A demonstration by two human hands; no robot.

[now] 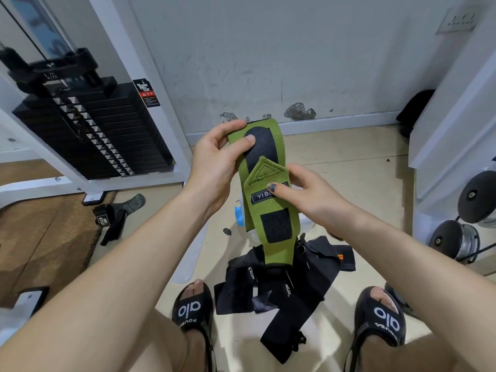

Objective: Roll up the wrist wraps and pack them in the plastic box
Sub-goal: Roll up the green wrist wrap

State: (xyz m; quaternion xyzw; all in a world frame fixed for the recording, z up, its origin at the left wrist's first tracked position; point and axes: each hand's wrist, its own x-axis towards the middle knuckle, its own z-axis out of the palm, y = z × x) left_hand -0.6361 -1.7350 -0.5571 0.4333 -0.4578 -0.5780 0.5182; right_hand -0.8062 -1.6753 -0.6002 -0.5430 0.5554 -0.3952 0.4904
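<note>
While left hand (214,154) pinches top of green wrist wrap (264,183) and right hand (308,196) pinches label flap, start roll tight from top (plastic box (304,224) sits below, mostly hidden), keep edges aligned.

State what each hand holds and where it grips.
Both hold the green wrist wrap: left hand pinches its far end, right hand pinches the labelled middle.
</note>
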